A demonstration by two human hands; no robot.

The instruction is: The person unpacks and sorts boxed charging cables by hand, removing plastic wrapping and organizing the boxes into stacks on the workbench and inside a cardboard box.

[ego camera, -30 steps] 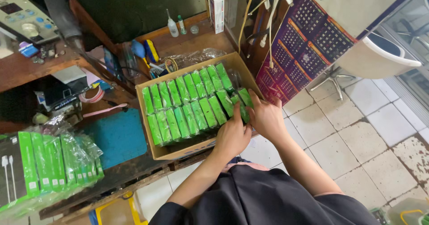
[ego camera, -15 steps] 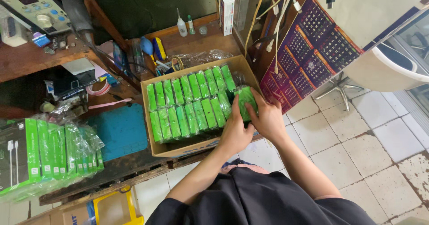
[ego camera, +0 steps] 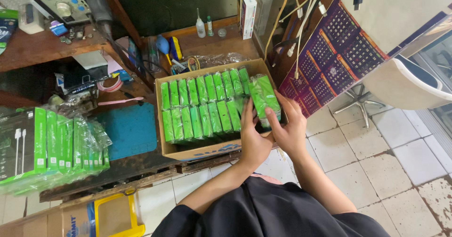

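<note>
The stack of black and green shrink-wrapped boxes (ego camera: 44, 147) gets chopped off by the left edge of the frame. The left hand (ego camera: 254, 140) covers part of the front row of green wrapped packs (ego camera: 202, 107) in the brown cardboard box (ego camera: 197, 151), and the white curved chair (ego camera: 405, 84) runs off the right edge.

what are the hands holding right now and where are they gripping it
Both hands hold a bundle of green packs at the right end of the cardboard box. The left hand grips its near left side, the right hand its near right side.
</note>
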